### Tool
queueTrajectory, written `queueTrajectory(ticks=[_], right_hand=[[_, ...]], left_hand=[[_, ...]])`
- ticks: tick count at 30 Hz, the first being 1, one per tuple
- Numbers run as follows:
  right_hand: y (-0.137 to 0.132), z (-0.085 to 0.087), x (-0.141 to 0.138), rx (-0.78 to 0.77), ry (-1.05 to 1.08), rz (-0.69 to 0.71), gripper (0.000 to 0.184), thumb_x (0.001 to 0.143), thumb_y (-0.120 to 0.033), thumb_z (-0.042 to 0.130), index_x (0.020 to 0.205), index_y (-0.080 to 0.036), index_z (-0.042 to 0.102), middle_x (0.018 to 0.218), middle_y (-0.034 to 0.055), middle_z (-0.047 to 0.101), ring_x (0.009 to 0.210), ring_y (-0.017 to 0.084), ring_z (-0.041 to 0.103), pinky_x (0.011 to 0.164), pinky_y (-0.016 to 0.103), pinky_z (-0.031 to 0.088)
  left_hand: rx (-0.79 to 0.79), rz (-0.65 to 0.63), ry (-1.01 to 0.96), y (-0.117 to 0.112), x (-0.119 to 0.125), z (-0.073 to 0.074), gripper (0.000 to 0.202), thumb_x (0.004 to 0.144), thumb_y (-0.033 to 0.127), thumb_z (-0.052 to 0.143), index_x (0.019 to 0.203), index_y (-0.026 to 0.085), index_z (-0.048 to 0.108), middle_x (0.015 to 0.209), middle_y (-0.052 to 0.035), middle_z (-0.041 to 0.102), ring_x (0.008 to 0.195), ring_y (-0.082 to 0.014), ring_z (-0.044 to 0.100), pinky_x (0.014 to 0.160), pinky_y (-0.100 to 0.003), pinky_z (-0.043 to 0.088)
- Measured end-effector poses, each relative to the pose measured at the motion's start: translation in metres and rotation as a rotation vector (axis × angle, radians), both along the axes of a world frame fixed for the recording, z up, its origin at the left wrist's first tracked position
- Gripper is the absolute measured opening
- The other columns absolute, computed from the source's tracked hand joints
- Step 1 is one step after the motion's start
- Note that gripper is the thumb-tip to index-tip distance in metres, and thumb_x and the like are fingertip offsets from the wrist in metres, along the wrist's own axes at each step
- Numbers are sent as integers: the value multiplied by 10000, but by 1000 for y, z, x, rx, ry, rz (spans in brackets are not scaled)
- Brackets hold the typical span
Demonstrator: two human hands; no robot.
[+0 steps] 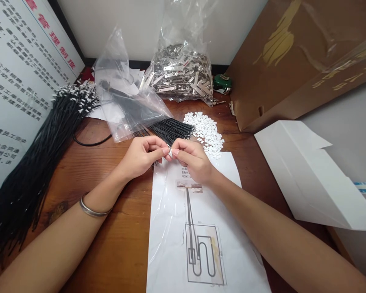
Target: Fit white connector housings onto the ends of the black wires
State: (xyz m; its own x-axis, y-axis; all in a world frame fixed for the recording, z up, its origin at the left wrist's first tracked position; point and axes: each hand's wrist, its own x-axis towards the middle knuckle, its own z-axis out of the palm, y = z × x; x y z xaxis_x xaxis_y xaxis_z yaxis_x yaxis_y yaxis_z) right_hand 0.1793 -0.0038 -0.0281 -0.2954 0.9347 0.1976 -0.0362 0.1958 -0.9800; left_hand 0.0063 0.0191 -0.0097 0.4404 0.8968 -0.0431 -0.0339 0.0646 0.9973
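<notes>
My left hand (148, 154) and my right hand (193, 159) meet over the top of a printed sheet (167, 228), each closed in a pinch. Between the fingertips shows a small white connector (170, 153), touched from both sides; the fingers hide most of it. Dark thin strands show just below my left fingers, but whether they are held is unclear. Right behind the hands lies a bundle of black wires (177, 128), partly inside a clear plastic bag (122, 110). A spread pile of small white connectors (207, 130) lies beyond my right hand.
At the left hangs a thick bunch of black wires (36, 154) with white ends. A clear bag of metal clips (183, 71) stands at the back, beside a green tape measure (222, 83). A brown box (280, 61) and a folded white carton (311, 175) bound the right side.
</notes>
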Motion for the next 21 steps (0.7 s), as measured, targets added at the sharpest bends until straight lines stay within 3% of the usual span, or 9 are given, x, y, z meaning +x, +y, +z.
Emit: queueTrajectory(ticks=[6, 15, 21], right_hand=[[0, 1, 0, -12, -5, 24, 203, 831, -294, 534, 649, -206, 516, 552, -38, 452, 565, 118, 390, 556, 290, 279], [0, -1, 0, -8, -68, 8, 210, 859, -289, 527, 671, -195, 532, 641, -12, 548, 563, 108, 375, 549, 290, 263], [-1, 1, -1, -1, 32, -31, 221, 876, -303, 534, 680, -202, 549, 587, -32, 455, 579, 122, 406, 560, 295, 280]], left_hand=[[19, -17, 18, 1, -3, -3, 291, 683, 360, 856, 718, 124, 691, 644, -54, 735, 539, -109, 598, 540, -222, 462], [37, -5, 52, 1, -2, -1, 265, 697, 345, 839, 716, 127, 691, 651, -51, 729, 547, -114, 604, 545, -228, 476], [36, 12, 6, -1, 2, 3, 295, 685, 381, 845, 710, 134, 686, 653, -38, 720, 543, -107, 592, 534, -225, 476]])
